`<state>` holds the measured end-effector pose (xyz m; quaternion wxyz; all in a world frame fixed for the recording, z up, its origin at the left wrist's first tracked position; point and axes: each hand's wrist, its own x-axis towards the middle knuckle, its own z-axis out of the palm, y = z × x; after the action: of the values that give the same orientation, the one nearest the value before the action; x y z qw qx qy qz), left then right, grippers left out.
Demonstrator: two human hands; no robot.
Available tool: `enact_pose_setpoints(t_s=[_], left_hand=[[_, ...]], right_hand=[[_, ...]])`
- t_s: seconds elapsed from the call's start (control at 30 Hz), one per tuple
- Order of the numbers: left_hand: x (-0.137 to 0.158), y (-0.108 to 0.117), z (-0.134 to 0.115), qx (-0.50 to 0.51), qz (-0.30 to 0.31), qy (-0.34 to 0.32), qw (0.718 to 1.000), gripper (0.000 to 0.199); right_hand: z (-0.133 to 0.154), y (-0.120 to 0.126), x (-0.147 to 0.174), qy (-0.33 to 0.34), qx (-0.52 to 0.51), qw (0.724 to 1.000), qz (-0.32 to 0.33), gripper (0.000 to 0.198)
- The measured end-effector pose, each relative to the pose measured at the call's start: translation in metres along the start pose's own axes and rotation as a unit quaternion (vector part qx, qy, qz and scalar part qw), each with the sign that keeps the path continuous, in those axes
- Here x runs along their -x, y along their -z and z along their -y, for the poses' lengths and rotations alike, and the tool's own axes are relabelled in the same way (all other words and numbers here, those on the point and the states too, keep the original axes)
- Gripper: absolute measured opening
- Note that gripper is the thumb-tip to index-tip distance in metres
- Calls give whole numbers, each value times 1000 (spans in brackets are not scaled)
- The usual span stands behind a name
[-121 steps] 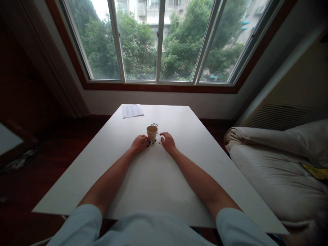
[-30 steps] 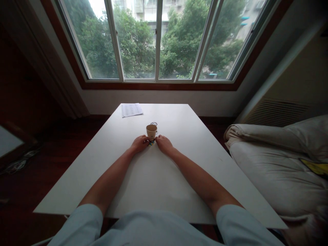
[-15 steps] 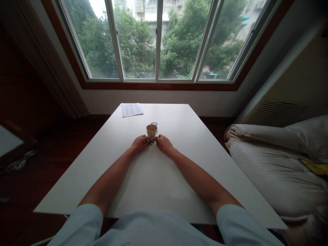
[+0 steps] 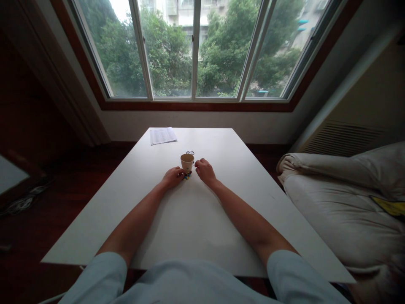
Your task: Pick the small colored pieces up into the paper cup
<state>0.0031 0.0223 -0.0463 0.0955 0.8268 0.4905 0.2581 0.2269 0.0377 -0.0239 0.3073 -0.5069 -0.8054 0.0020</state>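
A light tan cup [image 4: 187, 164] stands upright in the middle of the white table [image 4: 202, 219], its opening facing up and its handle on the right. Just in front of its base lies a small blue-and-yellow thing [image 4: 187, 176], too small to name. My left hand [image 4: 173, 177] rests on the tabletop to the left, its fingers closed at the near edge of that small thing, close to the cup's base. With fingers curled together, my right hand [image 4: 205, 172] is at the cup's handle; the fingertips partly cover it.
A thin dark loop [image 4: 190, 152] lies just behind the cup. Sheets of paper [image 4: 163, 136] are at the table's far left corner. Beyond the table is a window [image 4: 194, 55]. A padded sofa [image 4: 341, 202] stands along the right side.
My right hand has moved up and slightly right, from beside the cup's base to its handle. My left hand and the cup stay almost where they were.
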Motion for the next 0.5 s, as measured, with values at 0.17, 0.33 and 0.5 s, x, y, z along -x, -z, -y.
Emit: enact_pose_setpoints(t_s=[0.17,0.33,0.5], left_hand=[[-1,0,-1,0,4,10,1000,26],[0,2,1,0,2,1,1000,26],[2,2,5,5,1,5,1000,27]], right_hand=[[-1,2,-5,27,-62,996,-52,21],[9,5,-8,54,-107,991,-66,21],[15,13,-15,53,-141,984,-92,21]])
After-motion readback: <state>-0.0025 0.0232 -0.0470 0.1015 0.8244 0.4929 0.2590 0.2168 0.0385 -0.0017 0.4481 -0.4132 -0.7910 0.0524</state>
